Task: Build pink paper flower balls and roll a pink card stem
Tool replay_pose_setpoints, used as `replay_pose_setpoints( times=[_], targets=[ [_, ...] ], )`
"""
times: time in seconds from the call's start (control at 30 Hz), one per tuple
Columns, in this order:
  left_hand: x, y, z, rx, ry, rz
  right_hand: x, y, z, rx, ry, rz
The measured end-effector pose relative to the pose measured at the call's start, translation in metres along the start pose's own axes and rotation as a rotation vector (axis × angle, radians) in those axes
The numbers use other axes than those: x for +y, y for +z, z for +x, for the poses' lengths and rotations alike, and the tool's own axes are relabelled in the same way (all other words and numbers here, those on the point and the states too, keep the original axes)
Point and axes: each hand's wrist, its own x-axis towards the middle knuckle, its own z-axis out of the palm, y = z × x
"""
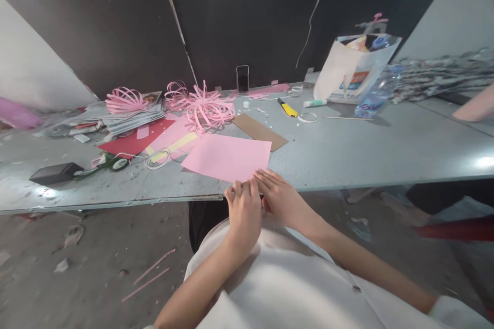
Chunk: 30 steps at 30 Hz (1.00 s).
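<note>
A sheet of pink paper (229, 157) lies at the table's front edge, its near right corner under my fingers. My left hand (245, 211) is closed at the near edge of that sheet, fingers bent over it. Beside it, touching, my right hand (280, 195) has its fingers together over the corner, with the thumb tucked below. The hands hide this part of the paper, so any fold there cannot be made out. A brown card strip (260, 131) lies just behind the sheet.
Looped pink paper strips (206, 108), a red sheet (135, 139), green-handled scissors (111, 162) and a dark block (56, 173) are on the left. A yellow cutter (287, 108), glue stick (314, 103), white bag (347, 72) and plastic bottle (376, 97) are on the right. A phone (243, 79) stands behind.
</note>
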Motion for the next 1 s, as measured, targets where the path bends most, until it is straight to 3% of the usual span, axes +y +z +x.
replay_pose_setpoints(
  times=[0.1, 0.23, 0.33, 0.47, 0.7, 1.0],
  targets=[
    [-0.032, -0.005, 0.023, -0.037, 0.123, -0.087, 0.001, -0.002, 0.001, -0.005, -0.007, -0.015],
    [-0.077, -0.001, 0.058, 0.009, 0.177, -0.057, 0.000, -0.006, 0.000, -0.020, -0.020, -0.030],
    [-0.097, 0.010, 0.072, -0.162, 0.244, -0.052, 0.002, -0.006, 0.000, -0.016, -0.022, -0.027],
    [-0.106, 0.019, 0.074, -0.272, 0.296, -0.047, 0.005, -0.008, 0.002, -0.020, -0.058, -0.021],
    [-0.118, 0.011, 0.083, -0.336, 0.365, -0.112, 0.007, -0.008, 0.010, -0.014, -0.078, -0.050],
    [-0.118, 0.012, 0.084, -0.319, 0.323, -0.163, 0.017, 0.002, 0.021, -0.079, -0.086, -0.028]
  ],
)
